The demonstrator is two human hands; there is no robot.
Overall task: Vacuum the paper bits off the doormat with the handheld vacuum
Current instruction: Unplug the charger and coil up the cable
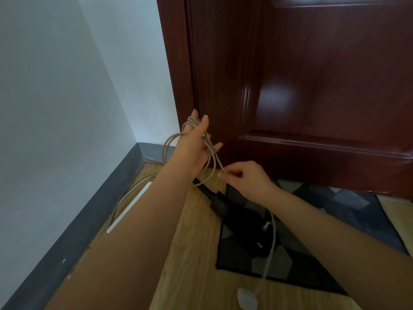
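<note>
A black handheld vacuum (243, 220) lies across the left edge of the dark doormat (357, 211), which has a grey geometric pattern, its nozzle pointing towards the wall. My left hand (196, 142) is raised with straight fingers, and several loops of a beige cable (271, 238) are wound around it. My right hand (245, 177) pinches the cable just below the loops. From there the cable runs down over the vacuum to a white plug (247, 298) on the floor. I see no clear paper bits on the mat.
A dark red door (312, 86) stands shut right behind the mat. The white wall with its grey baseboard (78, 231) runs along the left. A long white strip (129, 209) and another cable lie on the wooden floor (190, 265) beside the baseboard.
</note>
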